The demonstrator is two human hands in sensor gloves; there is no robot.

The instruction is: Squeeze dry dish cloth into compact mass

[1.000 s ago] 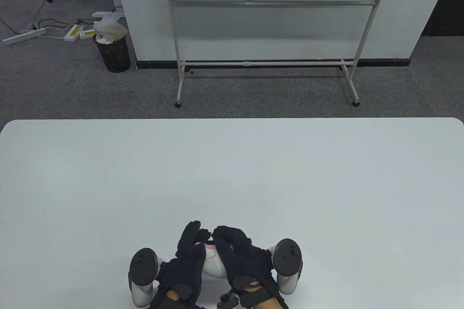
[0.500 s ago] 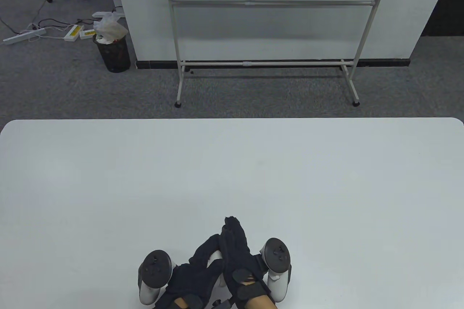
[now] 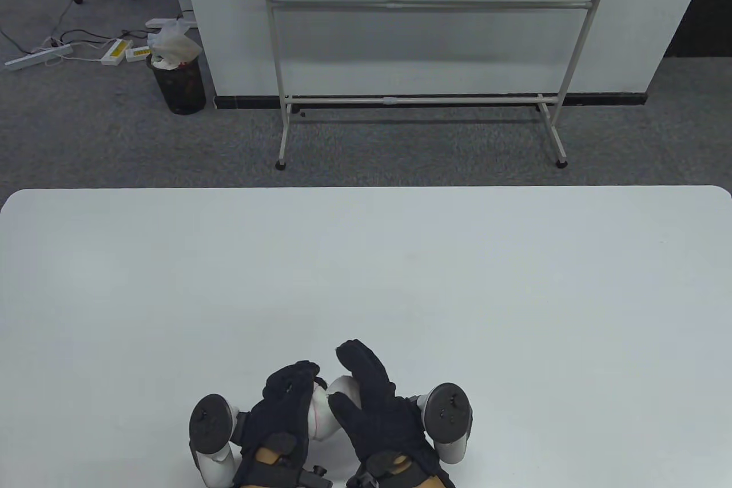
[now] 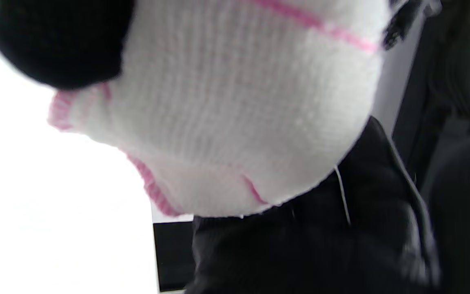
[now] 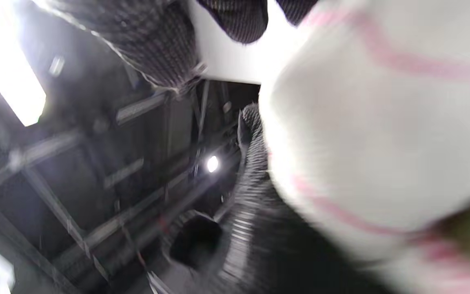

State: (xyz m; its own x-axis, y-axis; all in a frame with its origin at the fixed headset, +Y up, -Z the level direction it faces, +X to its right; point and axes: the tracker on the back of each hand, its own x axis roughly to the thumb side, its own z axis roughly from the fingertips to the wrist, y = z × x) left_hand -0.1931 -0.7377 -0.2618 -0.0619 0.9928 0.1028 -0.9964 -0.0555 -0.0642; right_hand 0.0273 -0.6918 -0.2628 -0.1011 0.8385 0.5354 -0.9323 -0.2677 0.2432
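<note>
A white knitted dish cloth with pink edging (image 3: 323, 409) is bunched into a ball between both gloved hands near the table's front edge. My left hand (image 3: 284, 401) curls around its left side. My right hand (image 3: 366, 396) covers its right side and top, fingers reaching over it. In the left wrist view the cloth (image 4: 235, 106) fills the frame, with a black fingertip (image 4: 55, 41) on it. In the right wrist view the cloth (image 5: 382, 134) is close and blurred.
The white table (image 3: 366, 282) stretches ahead of the hands. Beyond its far edge stand a whiteboard on a frame (image 3: 423, 53) and a black bin (image 3: 180, 82) on the carpet.
The hands were pressed tightly together over the cloth half a second ago. Now they have spread slightly, and the white cloth shows between them again.
</note>
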